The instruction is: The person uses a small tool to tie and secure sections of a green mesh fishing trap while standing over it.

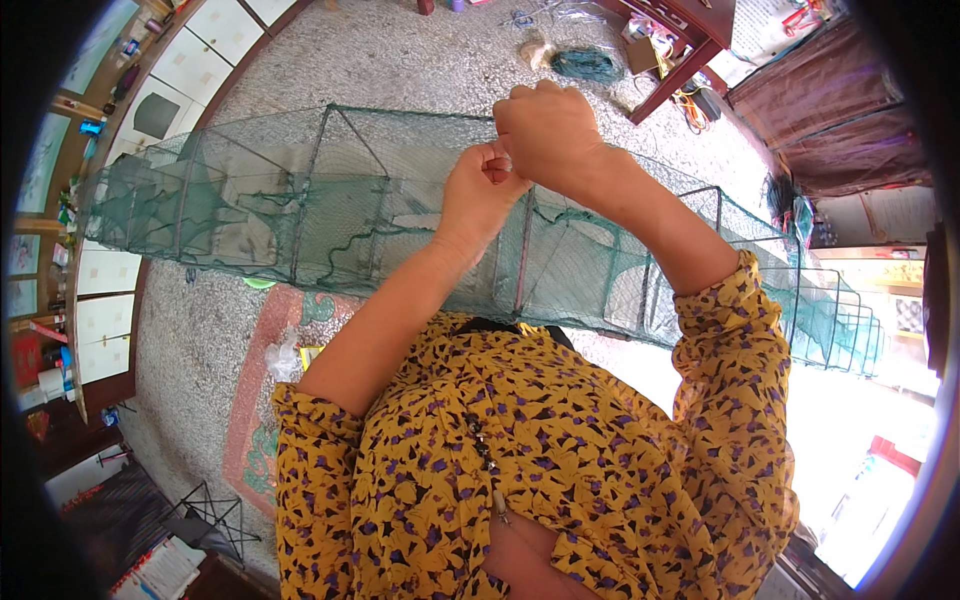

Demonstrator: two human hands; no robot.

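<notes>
A long green mesh fish trap with dark rectangular frames stretches across the view in front of me. Over its middle, close to the upper edge of one frame, my two hands meet. My left hand is closed, its thumb and fingers pinched together beneath the right one. Higher up, my right hand is curled into a fist with the back of the hand showing. Whatever lies between the fingers of either hand is hidden or too fine to make out. Behind the wrists the mesh is partly covered.
Beyond the trap, a dark green bundle of netting lies on the speckled floor beside a reddish wooden table. White cabinets line the left side. A pink patterned rug and a folding black rack are at the lower left.
</notes>
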